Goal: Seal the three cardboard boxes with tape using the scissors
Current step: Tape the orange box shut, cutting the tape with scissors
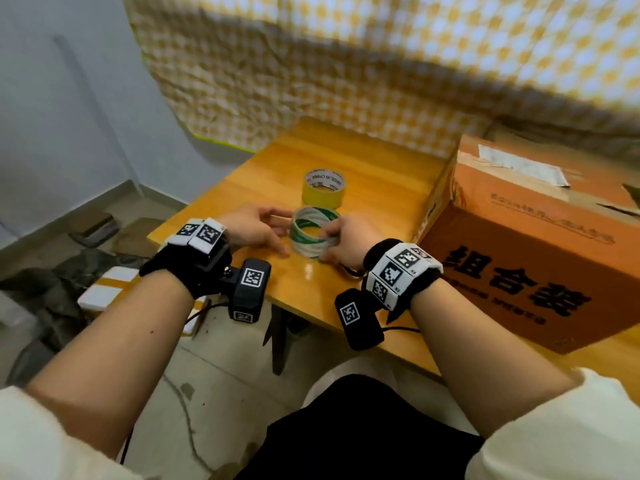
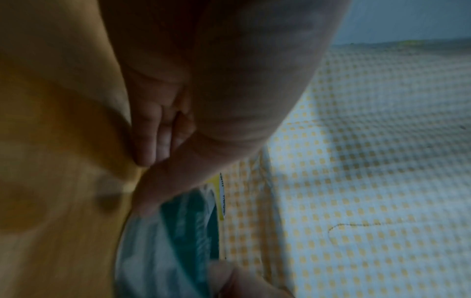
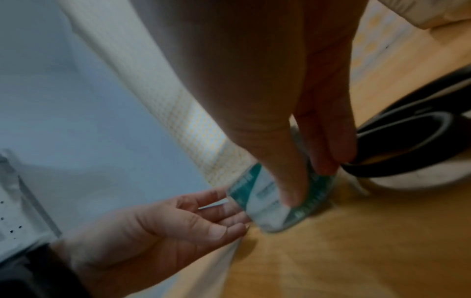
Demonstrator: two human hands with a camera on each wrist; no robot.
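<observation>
- Cardboard, orange-brown and printed with black characters: one box (image 1: 526, 244) stands on the wooden table (image 1: 363, 157) at 3 o'clock in the head view, a torn white label and old tape on its top; whether its flaps are sealed cannot be told from this angle.
- Count: one box in view of the three the task names, two tape rolls, two hands, and no scissors clearly seen, though a dark looped object (image 3: 413, 129) beside the right hand may be their handles; the view is too blurred to say.
- Right hand (image 1: 349, 242) pinches the near-right wall of a green-and-white tape roll (image 1: 313, 233) standing on the table at centre, thumb inside the ring, fingers outside.
- Left hand (image 1: 254, 226) lies at the roll's 9 o'clock side, fingers loosely extended and touching or nearly touching its outer face, holding nothing.
- A yellow tape roll (image 1: 323, 188) sits just beyond, at 12 o'clock from the first.
- Progress, as a judgement: early. No fresh strip is pulled or laid on the box; finding the tape end, taping, and cutting all appear still ahead.
</observation>
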